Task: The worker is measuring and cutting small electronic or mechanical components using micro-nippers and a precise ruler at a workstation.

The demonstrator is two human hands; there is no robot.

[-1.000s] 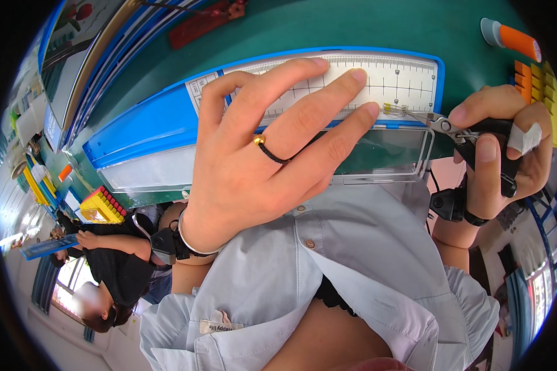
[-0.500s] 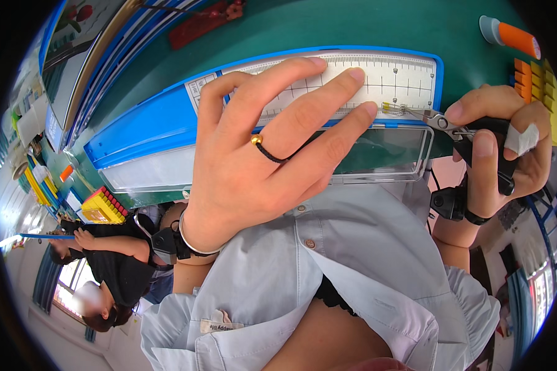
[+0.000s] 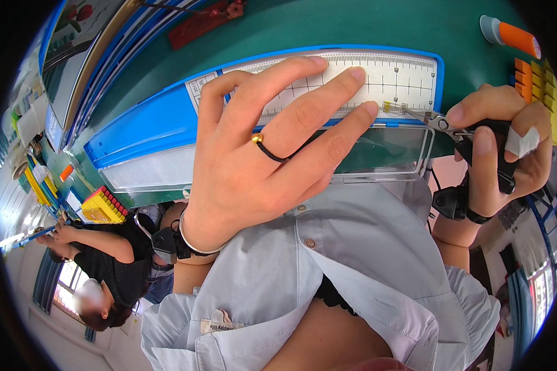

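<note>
My left hand (image 3: 260, 142) lies spread across a long blue case (image 3: 148, 127), its fingertips on a white card (image 3: 408, 71) printed with ruler scales and grid lines. A black cord ring with a gold bead circles one finger. In my right hand (image 3: 507, 136), which has a white tape on one finger, are needle-nose pliers (image 3: 440, 122) with dark handles. The pliers' thin jaws reach over the card's lower edge. By their tips is a tiny yellowish and metallic piece (image 3: 388, 106), next to my left fingertip; whether the jaws grip it I cannot tell.
The case's clear lid (image 3: 377, 173) hangs toward me. An orange cylinder with a pale cap (image 3: 517, 38) stands on the green table (image 3: 377, 25), near orange and yellow ridged blocks (image 3: 532, 83). Blue-edged folders (image 3: 105, 68) stand at left, where another person in black (image 3: 117, 266) works.
My hands and the pliers stay almost still, with only a slight shift. The other person's arms and the blue object they hold have moved.
</note>
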